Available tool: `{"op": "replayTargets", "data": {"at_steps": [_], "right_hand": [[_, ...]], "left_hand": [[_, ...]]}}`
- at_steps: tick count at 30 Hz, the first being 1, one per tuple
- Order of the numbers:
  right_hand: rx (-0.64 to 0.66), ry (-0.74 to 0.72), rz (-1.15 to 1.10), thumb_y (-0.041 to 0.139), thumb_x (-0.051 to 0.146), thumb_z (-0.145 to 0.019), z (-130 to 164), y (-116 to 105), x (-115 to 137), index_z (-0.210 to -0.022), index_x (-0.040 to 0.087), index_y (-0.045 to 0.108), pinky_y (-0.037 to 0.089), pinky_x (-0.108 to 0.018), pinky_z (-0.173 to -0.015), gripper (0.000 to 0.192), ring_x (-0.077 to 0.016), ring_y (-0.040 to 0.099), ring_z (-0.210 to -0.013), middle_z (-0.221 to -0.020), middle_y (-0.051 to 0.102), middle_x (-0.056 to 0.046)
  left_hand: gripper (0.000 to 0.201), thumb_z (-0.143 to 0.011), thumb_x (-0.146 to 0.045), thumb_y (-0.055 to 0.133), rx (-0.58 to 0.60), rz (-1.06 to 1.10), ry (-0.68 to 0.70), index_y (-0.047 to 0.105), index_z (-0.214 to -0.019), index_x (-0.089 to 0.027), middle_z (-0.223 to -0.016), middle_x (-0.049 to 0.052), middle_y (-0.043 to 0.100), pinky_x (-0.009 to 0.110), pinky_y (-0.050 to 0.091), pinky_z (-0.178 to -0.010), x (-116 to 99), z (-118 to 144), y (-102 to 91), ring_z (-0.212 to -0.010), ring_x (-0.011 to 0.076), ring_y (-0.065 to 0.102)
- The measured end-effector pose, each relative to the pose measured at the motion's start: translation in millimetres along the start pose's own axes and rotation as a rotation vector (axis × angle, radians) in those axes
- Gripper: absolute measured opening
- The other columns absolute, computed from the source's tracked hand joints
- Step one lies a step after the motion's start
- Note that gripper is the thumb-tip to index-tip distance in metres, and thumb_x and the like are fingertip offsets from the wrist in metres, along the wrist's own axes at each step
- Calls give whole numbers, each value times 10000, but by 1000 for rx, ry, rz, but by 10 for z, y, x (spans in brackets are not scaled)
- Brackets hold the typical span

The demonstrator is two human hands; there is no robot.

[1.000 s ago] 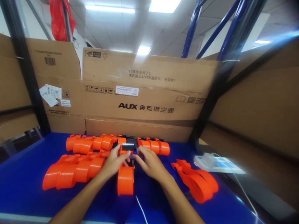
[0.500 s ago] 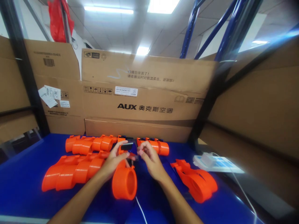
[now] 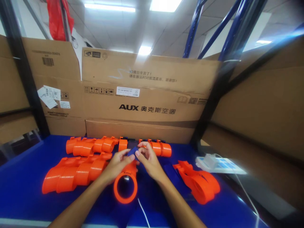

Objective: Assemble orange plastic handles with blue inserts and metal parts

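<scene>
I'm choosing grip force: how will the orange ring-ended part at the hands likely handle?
The orange part is probably light for its size, its ring being hollow. It looks stiff, showing no sag. Its curved outside may let it rock or roll.

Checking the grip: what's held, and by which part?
An orange ringed piece: the left hand holds its far end, away from the ring; the right hand touches the blue part there.
</scene>
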State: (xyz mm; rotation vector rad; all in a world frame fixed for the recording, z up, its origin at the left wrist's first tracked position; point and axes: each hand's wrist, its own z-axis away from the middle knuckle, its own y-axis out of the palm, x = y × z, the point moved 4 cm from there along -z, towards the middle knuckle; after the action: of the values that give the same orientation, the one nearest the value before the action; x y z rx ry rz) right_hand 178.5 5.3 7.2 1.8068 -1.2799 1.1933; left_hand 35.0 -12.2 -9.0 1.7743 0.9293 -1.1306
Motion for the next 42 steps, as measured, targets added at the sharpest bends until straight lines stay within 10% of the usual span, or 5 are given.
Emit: {"op": "replayTargets", "data": {"at_steps": [8,13,21,33,42], "right_hand": [[42,-50,95,634,446,-888,19,55,58,-1018,268,418,491,-269,-622,309,-131,555,-671,-832,560,34],[112,-118,671,426,413,-995,40,-181,242,-930,221,571,452,-381,-815,249,-201,560,-854,-871,600,-38],[423,132,1232,807,404,-665,187,-341,48,-786,229,701,367,-498,-948,238,-296,496,-1018,-1012,560,-68],[231,29,834,556,191,-802,77,-446,181,-784,200,585,414,-270,-652,35,-156,523,-687,-722,575,6],[-97,-57,262,631,459,-857,25,-333,246,-902,215,611,466,-270,-635,249,-163,579,-694,-780,623,-7]], "left_hand": [[398,-771,-360,741,-73,-76,33,694,-1119,-174,-1096,98,733,357,513,-879,-32,-29,-48,-1003,279,679],[452,-771,-400,731,-121,88,-83,636,-1137,-153,-968,130,757,373,564,-725,17,-3,-72,-814,281,729],[381,-770,-405,720,-196,270,-95,620,-1005,-122,-944,176,759,312,562,-596,-21,26,-132,-708,258,728],[471,-782,-254,716,40,314,-119,586,-1227,-172,-1131,149,703,352,558,-742,-18,111,4,-915,266,706],[476,-771,-226,745,71,237,-159,599,-1223,-200,-1180,124,680,326,546,-755,54,120,59,-952,254,694]]}}
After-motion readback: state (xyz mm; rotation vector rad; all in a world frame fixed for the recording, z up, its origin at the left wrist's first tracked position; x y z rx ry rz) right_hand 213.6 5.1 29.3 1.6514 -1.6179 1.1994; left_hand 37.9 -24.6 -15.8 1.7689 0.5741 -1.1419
